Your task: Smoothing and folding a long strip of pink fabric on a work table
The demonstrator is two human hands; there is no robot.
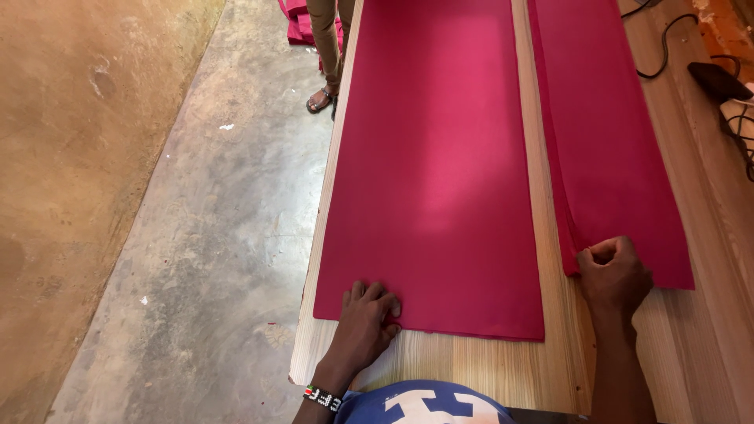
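Beaded wristband on left wrist, blue shirt with perhaps white lettering.

Tailoring workshop: long wooden cutting table, red fabric lengths, concrete floor.

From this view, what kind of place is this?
Probably a tailoring or fabric-cutting workshop: long red cloth laid flat on a wooden table, a second red length beside it, and a bare concrete floor.
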